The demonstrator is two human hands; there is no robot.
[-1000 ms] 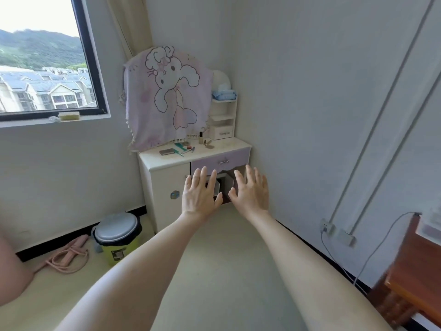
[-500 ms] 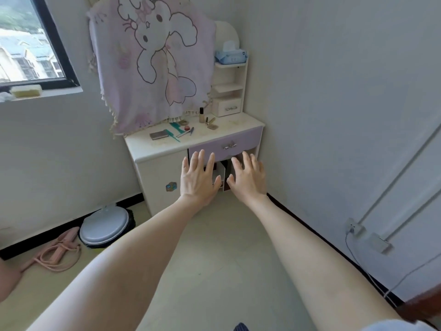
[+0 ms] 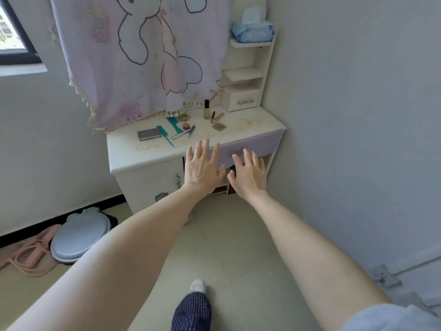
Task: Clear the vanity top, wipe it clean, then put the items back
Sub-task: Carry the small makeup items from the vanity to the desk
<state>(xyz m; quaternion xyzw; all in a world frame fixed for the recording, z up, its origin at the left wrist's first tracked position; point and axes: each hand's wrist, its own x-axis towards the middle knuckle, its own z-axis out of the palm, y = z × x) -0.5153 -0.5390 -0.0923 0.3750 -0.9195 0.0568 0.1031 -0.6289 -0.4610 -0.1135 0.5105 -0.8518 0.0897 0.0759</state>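
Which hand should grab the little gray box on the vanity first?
Probably the left hand. It is open and sits just below the gray box on the vanity top. The right hand, also open, is over by the purple drawer, farther away.

Stained vanity top [image 3: 250,123], palette [image 3: 148,134], combs [image 3: 164,134], bottle [image 3: 206,109]

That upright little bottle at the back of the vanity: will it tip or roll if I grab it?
The bottle stands tall and narrow, so a nudge would likely topple it. It looks round, so it may then roll toward the tubes beside it.
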